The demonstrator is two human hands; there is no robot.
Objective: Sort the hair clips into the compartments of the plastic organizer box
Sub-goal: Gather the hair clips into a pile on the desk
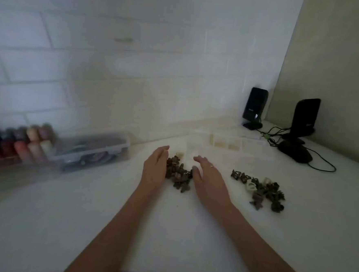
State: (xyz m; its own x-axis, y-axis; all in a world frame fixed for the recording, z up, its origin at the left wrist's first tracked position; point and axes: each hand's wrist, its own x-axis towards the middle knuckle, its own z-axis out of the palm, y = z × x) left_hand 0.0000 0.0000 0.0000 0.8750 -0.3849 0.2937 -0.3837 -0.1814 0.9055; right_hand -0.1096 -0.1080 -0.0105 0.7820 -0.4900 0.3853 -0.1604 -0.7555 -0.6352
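A pile of small dark brown hair clips (179, 175) lies on the white counter between my two hands. My left hand (155, 168) stands on edge at the pile's left side, fingers apart. My right hand (208, 176) flanks the pile's right side, open, a ring on one finger. One cream clip (180, 154) sits just behind the pile. A second pile of dark and cream clips (262, 189) lies to the right. The clear plastic organizer box (245, 150) stands behind the hands; some far compartments hold pale clips (218, 143).
A clear container (92, 151) and a rack of coloured bottles (23, 144) stand at the left against the tiled wall. Two black devices on stands (255, 108) (305, 119), cables (270, 135) and a black mouse (295, 153) sit at the back right corner.
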